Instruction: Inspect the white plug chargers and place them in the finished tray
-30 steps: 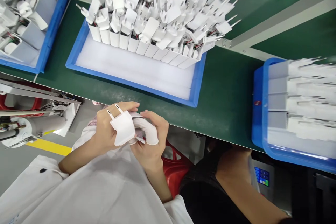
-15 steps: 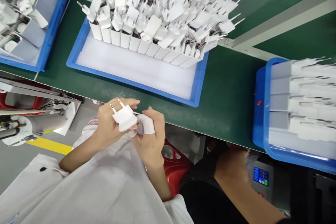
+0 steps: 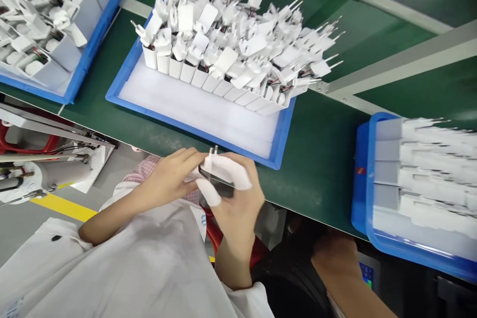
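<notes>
In front of my body, at the table's near edge, I hold a white plug adapter (image 3: 207, 163) between both hands. Its two metal pins point up, and fingers cover much of its body. My left hand (image 3: 167, 179) is closed on its left side. White finger cots cover the thumb and index finger of my right hand (image 3: 240, 198), which curl around the adapter from the right. Just beyond the hands is a blue tray (image 3: 194, 134) with a white lining, where rows of white adapter housings (image 3: 199, 78) stand with two-pin plug parts (image 3: 223, 62) on top.
Another blue tray (image 3: 69, 94) of open white housings is at the left. At the right stands a blue bin (image 3: 367, 179) of stacked white adapters. A co-worker's arm (image 3: 346, 268) is at lower right. Metal frame bars (image 3: 402, 62) cross the far side.
The adapter has turned, so its pins now point up rather than up-left, and both hands have shifted right with it. My right hand has opened wider around it. The view has tilted slightly.
</notes>
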`<state>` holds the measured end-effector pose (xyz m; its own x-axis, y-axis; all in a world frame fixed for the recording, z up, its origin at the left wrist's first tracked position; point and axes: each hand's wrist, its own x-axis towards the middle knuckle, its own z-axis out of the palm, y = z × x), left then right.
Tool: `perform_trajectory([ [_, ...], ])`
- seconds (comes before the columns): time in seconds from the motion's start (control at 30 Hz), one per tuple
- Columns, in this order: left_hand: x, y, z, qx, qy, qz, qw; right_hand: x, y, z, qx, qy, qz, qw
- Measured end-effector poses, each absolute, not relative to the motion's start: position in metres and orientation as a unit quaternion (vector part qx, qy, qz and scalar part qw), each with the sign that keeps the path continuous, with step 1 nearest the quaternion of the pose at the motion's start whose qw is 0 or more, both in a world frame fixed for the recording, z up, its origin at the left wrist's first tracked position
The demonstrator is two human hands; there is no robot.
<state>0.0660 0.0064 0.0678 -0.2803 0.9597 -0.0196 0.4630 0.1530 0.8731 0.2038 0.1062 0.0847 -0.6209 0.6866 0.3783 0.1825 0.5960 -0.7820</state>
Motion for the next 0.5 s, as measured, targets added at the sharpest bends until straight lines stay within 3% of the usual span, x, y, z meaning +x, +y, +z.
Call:
perform_trajectory([
  [0.07,0.064,0.008,0.066,0.543,0.695,0.378,0.281,0.197,0.105,0.087,-0.285,-0.830,0.350,0.327],
  [0.27,0.049,0.023,0.046,0.509,0.626,0.489,0.330,0.196,0.105,0.056,-0.294,-0.811,0.383,0.331],
  [0.5,0.031,0.024,0.038,0.586,0.670,0.340,0.303,0.193,0.112,0.021,-0.222,-0.812,0.392,0.372],
])
